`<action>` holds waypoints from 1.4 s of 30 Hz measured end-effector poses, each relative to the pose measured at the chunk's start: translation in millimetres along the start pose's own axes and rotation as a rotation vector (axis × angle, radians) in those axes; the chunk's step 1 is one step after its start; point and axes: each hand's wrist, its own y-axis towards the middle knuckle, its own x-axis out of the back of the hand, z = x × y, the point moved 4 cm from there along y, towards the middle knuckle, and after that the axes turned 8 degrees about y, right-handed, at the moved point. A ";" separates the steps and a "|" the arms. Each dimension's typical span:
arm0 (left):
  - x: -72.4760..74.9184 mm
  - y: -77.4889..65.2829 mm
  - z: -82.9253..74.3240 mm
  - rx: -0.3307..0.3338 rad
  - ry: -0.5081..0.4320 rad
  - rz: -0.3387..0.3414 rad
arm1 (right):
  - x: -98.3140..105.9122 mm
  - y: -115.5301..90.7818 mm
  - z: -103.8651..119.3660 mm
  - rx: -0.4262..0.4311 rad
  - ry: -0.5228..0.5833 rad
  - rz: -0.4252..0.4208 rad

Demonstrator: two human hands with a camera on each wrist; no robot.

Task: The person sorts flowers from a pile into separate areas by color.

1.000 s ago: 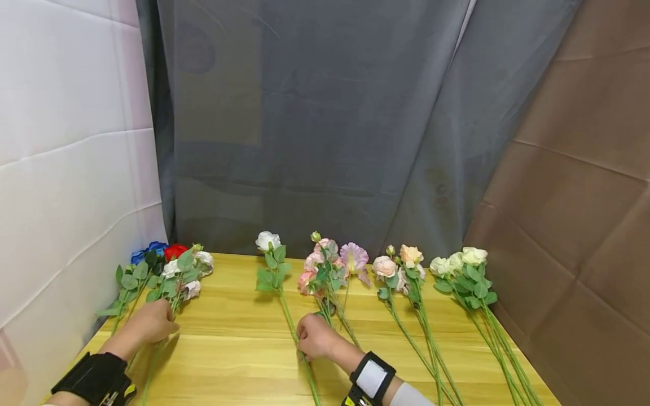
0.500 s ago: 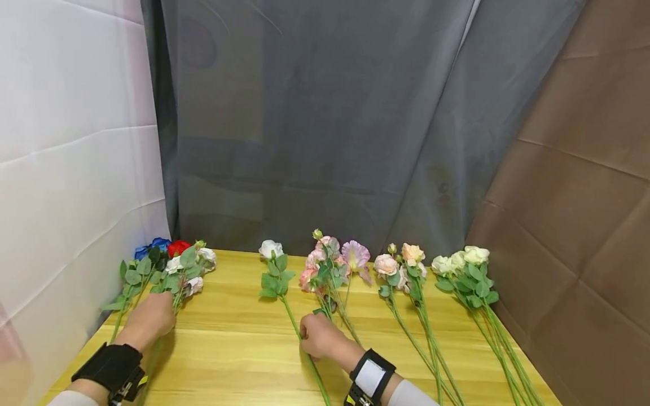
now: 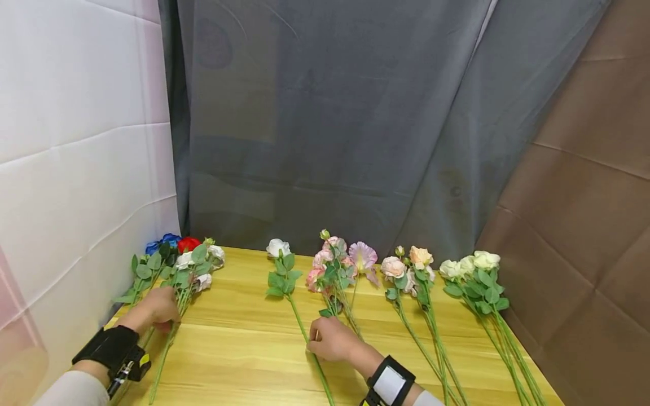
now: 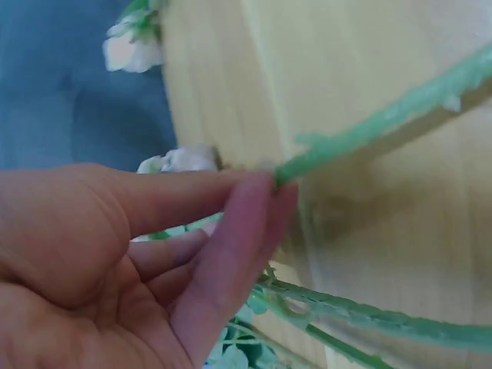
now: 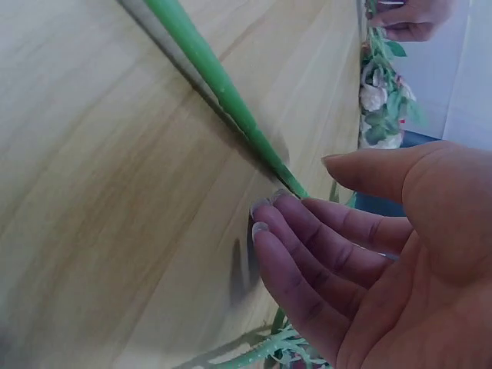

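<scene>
At the left of the head view, my left hand [image 3: 159,307] is over the stems of a pale white, leafy flower bunch [image 3: 198,262]. The left wrist view shows thumb and fingertips pinching one green flower stem [image 4: 377,123], with more stems [image 4: 384,315] passing below. My right hand [image 3: 332,339] is beside the single white rose [image 3: 278,248] lying mid-table. In the right wrist view its fingers are loosely bent, the fingertips right at the rose's green stem [image 5: 223,88], and the thumb stands apart from them.
Blue roses [image 3: 165,242] and a red rose [image 3: 189,244] lie at far left. Right of the white rose are pink flowers [image 3: 325,259], a lilac iris [image 3: 363,256], peach roses [image 3: 420,256] and cream roses [image 3: 486,260]. Curtains [image 3: 325,124] stand behind the wooden table [image 3: 238,361].
The head view has shifted, so everything appears further right. My left hand has moved slightly closer to the pale blooms. My right hand stays by the white rose's stem.
</scene>
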 end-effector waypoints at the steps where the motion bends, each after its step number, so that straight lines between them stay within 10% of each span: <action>1: 1.2 -0.7 0.7 -0.007 -0.030 0.002 | 0.4 -0.6 0.2 0.000 0.000 0.003; 15: 20.3 -6.1 -28.3 -0.209 -0.103 -0.291 | 36.0 -3.7 13.0 0.038 -0.149 -0.096; 26: 2.4 5.2 -74.5 -0.278 -0.183 -0.416 | 37.5 15.2 45.3 0.135 -0.167 -0.130; 42: -49.0 19.5 -151.0 -0.303 -0.428 -0.345 | -26.2 47.2 67.4 0.112 0.192 -0.116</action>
